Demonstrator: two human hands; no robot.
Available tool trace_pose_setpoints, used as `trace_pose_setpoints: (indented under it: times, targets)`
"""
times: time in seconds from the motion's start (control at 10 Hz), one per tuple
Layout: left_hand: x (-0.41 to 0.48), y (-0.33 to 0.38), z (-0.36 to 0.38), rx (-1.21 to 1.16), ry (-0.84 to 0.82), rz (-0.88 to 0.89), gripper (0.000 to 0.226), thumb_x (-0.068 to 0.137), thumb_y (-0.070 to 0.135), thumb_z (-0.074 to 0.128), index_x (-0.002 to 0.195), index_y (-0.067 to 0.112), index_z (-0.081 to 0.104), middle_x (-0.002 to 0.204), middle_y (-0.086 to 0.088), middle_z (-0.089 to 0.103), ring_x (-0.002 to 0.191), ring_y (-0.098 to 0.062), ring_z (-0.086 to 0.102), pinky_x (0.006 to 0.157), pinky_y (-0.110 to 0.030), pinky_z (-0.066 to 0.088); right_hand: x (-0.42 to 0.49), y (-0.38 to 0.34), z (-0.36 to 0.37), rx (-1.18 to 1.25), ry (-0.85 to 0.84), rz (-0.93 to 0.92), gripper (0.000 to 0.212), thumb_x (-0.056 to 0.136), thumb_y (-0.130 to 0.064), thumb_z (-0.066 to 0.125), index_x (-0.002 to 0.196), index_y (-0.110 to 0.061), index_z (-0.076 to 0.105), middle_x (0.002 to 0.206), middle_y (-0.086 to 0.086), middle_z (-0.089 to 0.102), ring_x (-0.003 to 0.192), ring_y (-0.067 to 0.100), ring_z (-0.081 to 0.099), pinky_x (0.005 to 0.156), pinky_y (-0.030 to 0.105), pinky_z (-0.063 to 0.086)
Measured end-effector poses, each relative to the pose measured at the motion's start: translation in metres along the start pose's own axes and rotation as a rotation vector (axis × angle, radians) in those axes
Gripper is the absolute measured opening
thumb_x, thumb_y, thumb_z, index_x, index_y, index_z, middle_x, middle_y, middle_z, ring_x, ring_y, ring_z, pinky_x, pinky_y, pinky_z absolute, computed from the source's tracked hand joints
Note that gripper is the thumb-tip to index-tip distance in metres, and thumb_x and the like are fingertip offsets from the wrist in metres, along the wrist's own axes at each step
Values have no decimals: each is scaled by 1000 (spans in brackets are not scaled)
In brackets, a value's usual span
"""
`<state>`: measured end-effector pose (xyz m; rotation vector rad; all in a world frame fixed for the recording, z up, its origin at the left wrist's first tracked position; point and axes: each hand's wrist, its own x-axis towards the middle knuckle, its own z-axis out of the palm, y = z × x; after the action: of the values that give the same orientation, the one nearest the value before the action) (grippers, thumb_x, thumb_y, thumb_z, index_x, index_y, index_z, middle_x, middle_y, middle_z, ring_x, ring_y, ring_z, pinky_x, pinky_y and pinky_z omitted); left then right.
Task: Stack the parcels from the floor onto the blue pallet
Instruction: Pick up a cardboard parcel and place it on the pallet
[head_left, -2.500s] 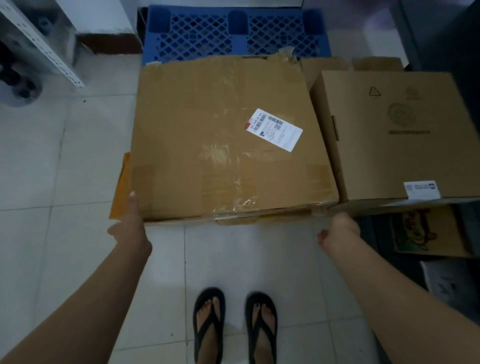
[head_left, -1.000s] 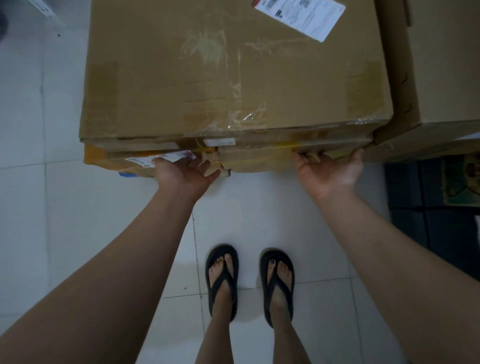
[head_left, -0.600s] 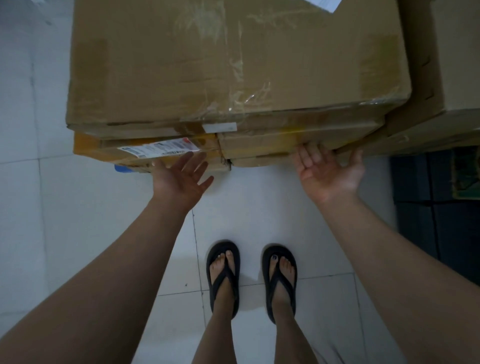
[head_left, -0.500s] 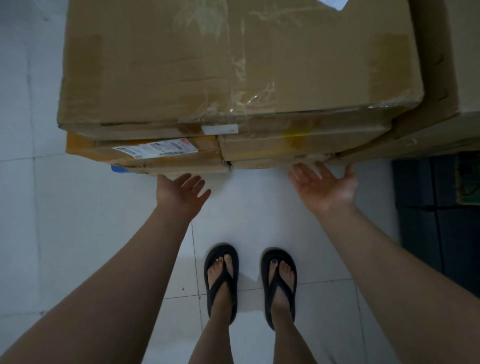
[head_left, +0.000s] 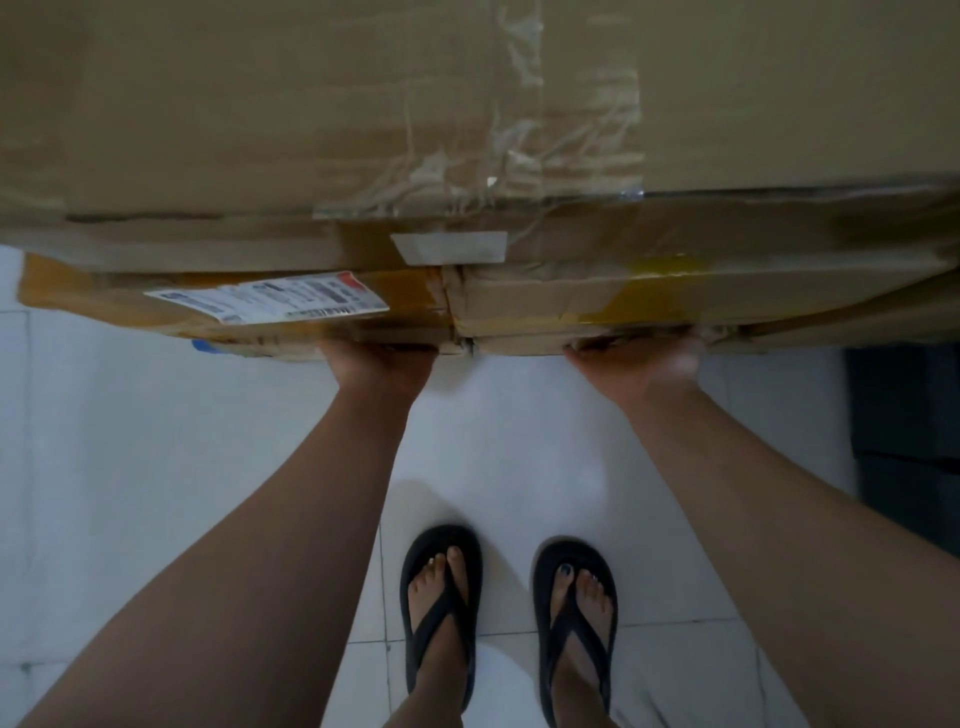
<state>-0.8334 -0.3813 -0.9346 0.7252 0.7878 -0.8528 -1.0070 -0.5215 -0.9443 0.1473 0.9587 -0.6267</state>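
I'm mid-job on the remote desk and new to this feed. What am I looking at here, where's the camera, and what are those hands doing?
There is no machine: a person wears one camera on the head, looking down. The two bare arms are theirs, with feet in black sandals on a white tiled floor. In front is a stack of cardboard boxes: a big taped box on top, and flatter boxes below, one with a shipping label. The left hand and right hand reach under the bottom edge of the stack, fingers hidden beneath. The blue pallet is not in view.
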Motion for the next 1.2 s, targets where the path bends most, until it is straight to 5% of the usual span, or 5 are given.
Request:
trace_pose_setpoints:
  times: [0.3,0.5,0.6,0.7,1.2]
  targets:
    - [6,-8,18,-126,28,53,57,100,43,14,139,20,48,138,-15,54,127,-37,51,109,-56,32,2,-2,13,-25,113,-51,58,86,-59,37,127,-22,57,126,11,60,116,35,56,95,58,41]
    - [-28,21,6,207,383,17,51,97,38,30,144,19,39,147,-8,44,139,-32,36,115,-42,28,-23,26,12,-115,397,36,64,96,-47,21,151,-13,18,159,14,12,147,28,13,117,43,13]
    - [-31,67,-9,552,642,239,47,103,22,24,148,9,28,156,-11,28,141,-25,32,107,-23,30,-36,68,19,-194,366,184,40,92,-22,32,126,-12,49,126,19,56,123,33,47,106,41,32]
    - [-22,118,-16,651,573,391,40,100,15,21,127,21,48,124,-7,57,95,-12,57,81,-27,42,-34,116,31,-375,324,326,23,87,4,31,72,-7,44,77,15,48,78,28,49,97,42,37]
    - [-15,156,-21,1010,332,372,54,89,-10,39,140,7,39,113,-4,48,79,-7,53,92,-36,46,-5,171,59,-319,53,296,53,80,21,26,112,-13,51,112,9,58,116,21,51,113,49,28]
